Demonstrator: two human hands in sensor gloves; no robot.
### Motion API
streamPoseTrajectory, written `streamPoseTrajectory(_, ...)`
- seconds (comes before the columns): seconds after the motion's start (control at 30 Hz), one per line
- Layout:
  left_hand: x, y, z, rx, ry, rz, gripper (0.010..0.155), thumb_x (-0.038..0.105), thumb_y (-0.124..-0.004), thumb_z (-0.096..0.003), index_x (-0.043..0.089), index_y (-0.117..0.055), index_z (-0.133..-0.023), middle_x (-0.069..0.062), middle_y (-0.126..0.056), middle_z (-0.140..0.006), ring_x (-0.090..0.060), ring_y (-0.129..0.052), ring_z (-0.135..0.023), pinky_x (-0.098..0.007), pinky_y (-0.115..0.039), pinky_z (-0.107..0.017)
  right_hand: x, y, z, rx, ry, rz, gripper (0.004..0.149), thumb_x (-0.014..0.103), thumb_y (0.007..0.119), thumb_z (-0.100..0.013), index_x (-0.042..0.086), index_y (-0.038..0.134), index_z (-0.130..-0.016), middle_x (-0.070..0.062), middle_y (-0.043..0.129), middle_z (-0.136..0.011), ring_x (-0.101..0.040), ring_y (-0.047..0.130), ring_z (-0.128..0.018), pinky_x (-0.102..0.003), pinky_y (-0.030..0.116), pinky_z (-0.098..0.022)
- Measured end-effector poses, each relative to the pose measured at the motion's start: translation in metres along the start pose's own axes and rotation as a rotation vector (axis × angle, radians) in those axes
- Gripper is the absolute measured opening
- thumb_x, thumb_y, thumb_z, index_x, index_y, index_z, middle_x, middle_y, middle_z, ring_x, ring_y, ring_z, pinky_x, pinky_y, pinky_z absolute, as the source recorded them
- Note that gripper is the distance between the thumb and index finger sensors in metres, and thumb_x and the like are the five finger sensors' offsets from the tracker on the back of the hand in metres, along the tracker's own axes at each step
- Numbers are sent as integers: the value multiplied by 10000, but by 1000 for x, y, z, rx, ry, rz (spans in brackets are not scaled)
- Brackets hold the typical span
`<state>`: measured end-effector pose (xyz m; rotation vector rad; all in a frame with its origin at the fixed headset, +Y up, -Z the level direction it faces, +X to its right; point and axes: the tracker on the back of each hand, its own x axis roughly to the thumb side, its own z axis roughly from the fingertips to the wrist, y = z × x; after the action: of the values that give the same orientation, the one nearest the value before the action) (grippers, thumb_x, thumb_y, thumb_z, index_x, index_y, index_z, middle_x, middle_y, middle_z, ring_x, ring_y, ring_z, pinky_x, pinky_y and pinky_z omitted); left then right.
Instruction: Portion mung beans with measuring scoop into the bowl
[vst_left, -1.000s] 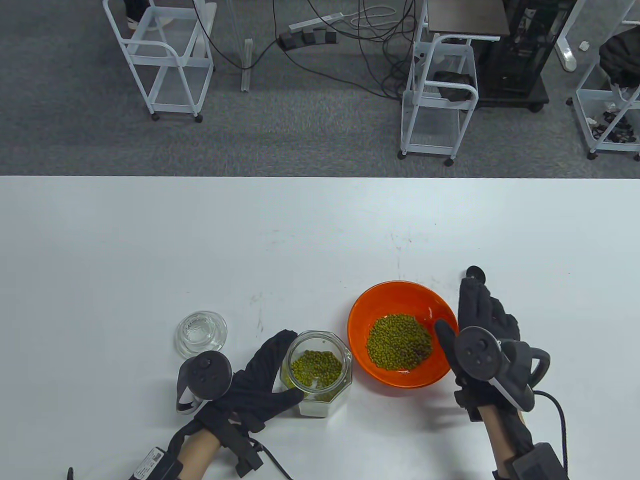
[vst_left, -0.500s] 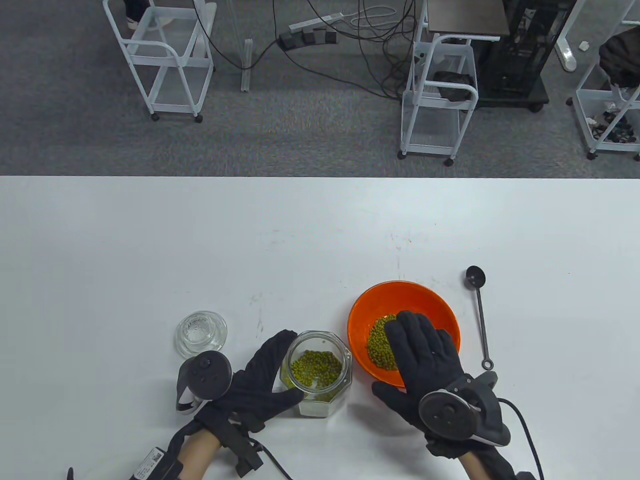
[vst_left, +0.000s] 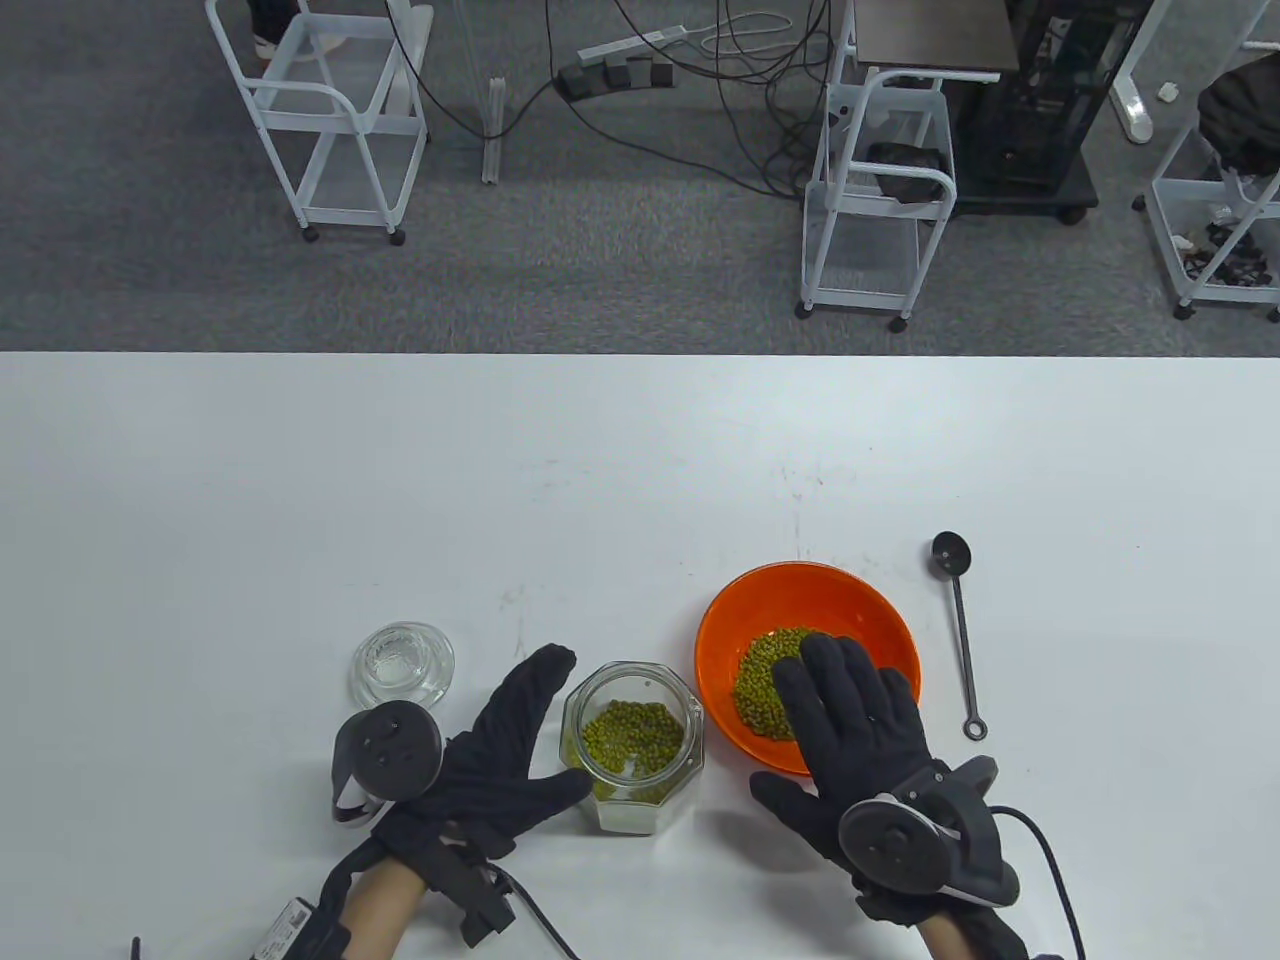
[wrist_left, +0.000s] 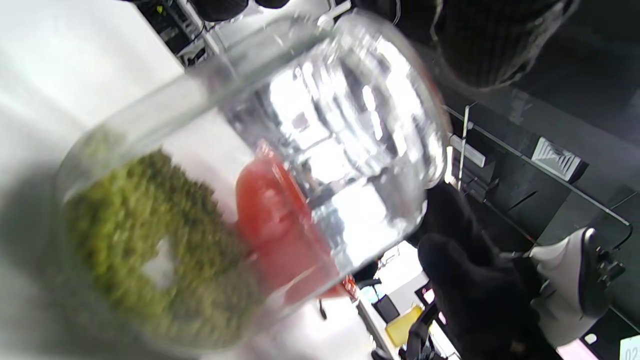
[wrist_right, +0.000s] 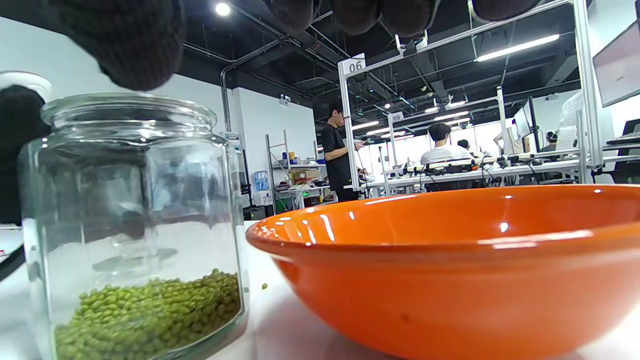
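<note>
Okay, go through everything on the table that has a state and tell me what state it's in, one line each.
jar: upright, lid off, some mung beans inside
glass lid: lying on the table, left of the jar
orange bowl: upright, holding mung beans
measuring scoop: lying on the table, unheld
left hand: fingers straight, beside the jar
right hand: flat, fingers over the bowl

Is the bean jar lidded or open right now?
Open: the jar mouth is uncovered, beans visible inside; its glass lid lies apart on the table.

Orange bowl, green mung beans, black scoop.
</note>
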<state>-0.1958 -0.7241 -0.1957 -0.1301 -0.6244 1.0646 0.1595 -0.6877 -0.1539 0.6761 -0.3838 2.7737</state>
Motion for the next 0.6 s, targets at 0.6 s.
streamPoseTrajectory(0.6, -56, 87, -17, -165, 710, -890, 988, 607, -799, -510, 196, -229, -1205, -249, -306, -1230, -510, -467, -1095, -774, -440, -742, 0, 0, 0, 8, 6, -8, 930, 635, 723, -488, 151, 341, -1185, -235, 332, -1196, -517, 436, -1076, -738, 473, -688)
